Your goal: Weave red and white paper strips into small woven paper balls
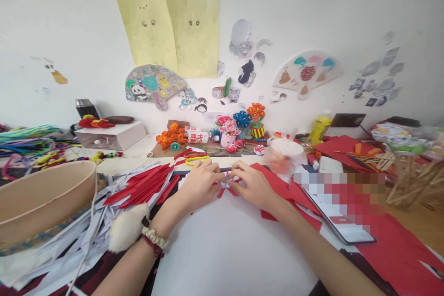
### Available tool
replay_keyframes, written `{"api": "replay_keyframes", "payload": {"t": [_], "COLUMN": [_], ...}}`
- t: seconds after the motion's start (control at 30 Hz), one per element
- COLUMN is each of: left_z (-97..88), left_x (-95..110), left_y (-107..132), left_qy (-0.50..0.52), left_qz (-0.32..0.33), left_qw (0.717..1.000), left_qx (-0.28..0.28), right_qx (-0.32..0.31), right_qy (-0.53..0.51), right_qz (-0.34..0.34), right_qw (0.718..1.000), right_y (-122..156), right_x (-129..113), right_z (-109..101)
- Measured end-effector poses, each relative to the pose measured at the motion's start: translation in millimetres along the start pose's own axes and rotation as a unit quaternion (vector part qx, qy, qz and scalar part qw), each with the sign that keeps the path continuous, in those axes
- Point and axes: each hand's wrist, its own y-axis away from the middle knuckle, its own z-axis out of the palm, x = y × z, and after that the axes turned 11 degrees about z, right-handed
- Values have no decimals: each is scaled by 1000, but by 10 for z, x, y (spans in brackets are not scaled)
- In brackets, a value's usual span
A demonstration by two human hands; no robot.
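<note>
Between my two hands is a small folded piece of red and white paper [226,185], its pointed ends showing. My left hand [201,180] pinches its left side with thumb and forefinger. On its right side the fingers of my right hand [252,185] are closed in a pinch. Below the hands spreads a large white sheet [229,245]. Red paper strips [147,185] lie in a pile left of my left hand, and red paper sheets [274,185] lie beside my right hand. The fingers partly hide the folded paper.
A large tan basket [45,194] and white paper strips [79,236] fill the left. At right a phone [340,212] rests on red paper. Along the back stand craft flowers [229,126], a lidded cup [284,152], a yellow bottle [319,128] and a white box [113,136].
</note>
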Motion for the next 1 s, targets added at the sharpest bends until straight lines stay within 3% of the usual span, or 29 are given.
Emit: {"api": "replay_keyframes", "payload": {"t": [0.4, 0.7, 0.87, 1.0], "left_z": [13, 31, 62, 80], "left_x": [-67, -104, -100, -93], "left_y": [14, 37, 48, 39], "left_qy": [-39, -48, -49, -37], "left_qz": [61, 86, 89, 87], "left_qw": [997, 995, 995, 995], "left_qx": [3, 19, 18, 20], "right_qx": [-4, -22, -40, -21], "right_qy": [-25, -47, 1, 42], "right_qz": [39, 23, -19, -12], "right_qw": [999, 998, 999, 999], "right_y": [-14, -31, 13, 23], "right_x": [-13, -2, -62, -96], "right_z": [0, -39, -62, -12]}}
